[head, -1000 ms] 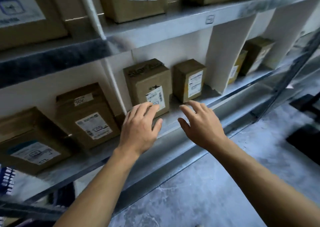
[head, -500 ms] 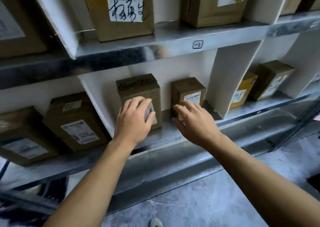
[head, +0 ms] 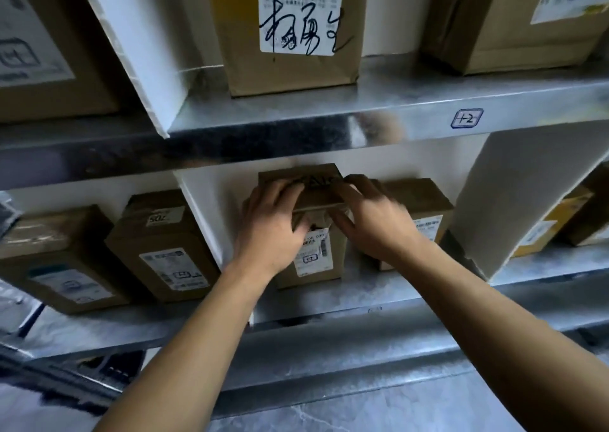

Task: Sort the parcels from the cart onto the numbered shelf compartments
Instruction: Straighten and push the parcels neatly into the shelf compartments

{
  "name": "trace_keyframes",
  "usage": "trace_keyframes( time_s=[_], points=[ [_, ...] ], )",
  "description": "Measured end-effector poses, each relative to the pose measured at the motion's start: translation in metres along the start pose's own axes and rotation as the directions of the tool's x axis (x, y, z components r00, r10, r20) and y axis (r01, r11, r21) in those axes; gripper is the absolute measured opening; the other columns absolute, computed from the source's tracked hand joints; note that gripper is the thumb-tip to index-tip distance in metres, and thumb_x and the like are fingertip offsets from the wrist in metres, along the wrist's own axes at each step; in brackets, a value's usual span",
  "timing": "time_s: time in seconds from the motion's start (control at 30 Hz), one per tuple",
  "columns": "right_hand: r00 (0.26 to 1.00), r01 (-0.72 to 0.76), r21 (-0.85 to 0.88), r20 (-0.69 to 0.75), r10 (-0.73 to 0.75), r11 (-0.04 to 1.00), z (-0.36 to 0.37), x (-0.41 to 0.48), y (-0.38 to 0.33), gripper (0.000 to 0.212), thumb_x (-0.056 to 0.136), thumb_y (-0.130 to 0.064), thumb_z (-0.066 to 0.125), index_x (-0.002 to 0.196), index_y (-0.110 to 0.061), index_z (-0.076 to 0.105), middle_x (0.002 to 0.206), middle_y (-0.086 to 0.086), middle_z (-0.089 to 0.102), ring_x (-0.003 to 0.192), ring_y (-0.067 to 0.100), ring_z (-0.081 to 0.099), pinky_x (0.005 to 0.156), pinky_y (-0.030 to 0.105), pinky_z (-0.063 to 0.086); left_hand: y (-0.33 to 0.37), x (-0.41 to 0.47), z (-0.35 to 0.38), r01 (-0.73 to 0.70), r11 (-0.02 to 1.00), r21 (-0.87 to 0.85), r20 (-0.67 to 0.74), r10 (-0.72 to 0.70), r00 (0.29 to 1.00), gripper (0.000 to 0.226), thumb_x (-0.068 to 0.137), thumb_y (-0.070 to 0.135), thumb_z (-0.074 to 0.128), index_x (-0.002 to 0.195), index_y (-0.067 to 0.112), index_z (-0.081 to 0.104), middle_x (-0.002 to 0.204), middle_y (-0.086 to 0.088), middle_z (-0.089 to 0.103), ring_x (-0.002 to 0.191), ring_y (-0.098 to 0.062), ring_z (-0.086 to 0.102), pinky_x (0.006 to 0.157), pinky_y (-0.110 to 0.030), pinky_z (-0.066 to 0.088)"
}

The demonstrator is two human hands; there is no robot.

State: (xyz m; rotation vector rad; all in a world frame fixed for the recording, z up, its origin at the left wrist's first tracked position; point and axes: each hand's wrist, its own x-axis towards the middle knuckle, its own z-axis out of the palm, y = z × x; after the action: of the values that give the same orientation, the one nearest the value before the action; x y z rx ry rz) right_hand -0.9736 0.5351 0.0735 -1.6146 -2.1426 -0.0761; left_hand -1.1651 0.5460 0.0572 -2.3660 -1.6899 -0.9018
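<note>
- One parcel (head: 309,186), upright in the middle compartment of the lower shelf (head: 362,294), label (head: 313,257) facing you; your left hand (head: 268,230) and right hand (head: 375,225) both curl over its top front edge, clamped on it.
- Tipping: you hold it high; pull toward 6 o'clock and the base may pivot and slide off the ledge.
- Neighbour box (head: 425,207), just beside at 3 o'clock: your right wrist could knock it askew.
- Divider (head: 204,220) at 9 o'clock: a sideways shove may bend it.
- Shelf tag (head: 468,119) at 1 o'clock: check it against the label, or you misfile.
</note>
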Motion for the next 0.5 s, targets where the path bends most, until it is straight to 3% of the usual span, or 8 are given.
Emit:
trace_keyframes(
  time_s=[0.13,0.2,0.3,0.4,0.5],
  points=[
    [0.992,0.129,0.12,-0.004,-0.129,0.984,0.016,0.013,0.01,0.045,0.09,-0.029,0.067,0.131,-0.012,0.06,0.138,0.017,0.053,0.123,0.042,0.051,0.085,0.054,0.057,-0.002,0.001,0.012,0.037,0.999,-0.017,-0.003,-0.037,0.999,0.054,0.085,0.046,0.047,0.126,0.013,0.06,0.13,-0.007,0.052,0.117,-0.033,0.047,0.096,-0.05,0.047],
    [0.988,0.155,0.183,-0.002,-0.157,0.971,0.024,0.021,0.018,0.046,0.091,-0.023,0.069,0.134,-0.012,0.059,0.143,0.019,0.049,0.127,0.045,0.048,0.092,0.053,0.053,-0.004,0.003,0.014,0.115,0.992,-0.057,0.002,-0.116,0.993,0.053,0.087,0.046,0.047,0.125,0.012,0.061,0.133,-0.008,0.049,0.122,-0.033,0.043,0.102,-0.047,0.044],
    [0.989,0.111,0.313,0.06,-0.136,0.943,0.027,0.027,0.028,0.053,0.093,-0.019,0.066,0.144,-0.018,0.052,0.152,0.013,0.04,0.13,0.038,0.049,0.105,0.04,0.044,-0.006,0.003,0.014,0.254,0.954,-0.157,0.045,-0.25,0.967,0.043,0.092,0.039,0.059,0.128,0.015,0.06,0.139,-0.006,0.042,0.129,-0.029,0.038,0.109,-0.037,0.037],
    [0.991,0.083,0.376,0.069,-0.117,0.923,0.03,0.028,0.034,0.05,0.096,-0.02,0.063,0.145,-0.018,0.051,0.155,0.011,0.037,0.132,0.033,0.049,0.105,0.025,0.037,-0.009,0.005,0.016,0.273,0.945,-0.182,0.061,-0.266,0.962,0.042,0.091,0.034,0.064,0.13,0.019,0.059,0.14,-0.005,0.04,0.131,-0.026,0.037,0.107,-0.026,0.03],
    [0.993,0.094,0.426,0.026,-0.116,0.9,0.039,0.028,0.033,0.045,0.096,-0.019,0.064,0.14,-0.014,0.056,0.15,0.015,0.042,0.129,0.037,0.051,0.107,0.039,0.046,-0.01,0.007,0.015,0.293,0.941,-0.172,0.052,-0.288,0.956,0.041,0.09,0.032,0.066,0.128,0.019,0.061,0.139,-0.006,0.042,0.129,-0.025,0.038,0.103,-0.021,0.026]
  ],
)
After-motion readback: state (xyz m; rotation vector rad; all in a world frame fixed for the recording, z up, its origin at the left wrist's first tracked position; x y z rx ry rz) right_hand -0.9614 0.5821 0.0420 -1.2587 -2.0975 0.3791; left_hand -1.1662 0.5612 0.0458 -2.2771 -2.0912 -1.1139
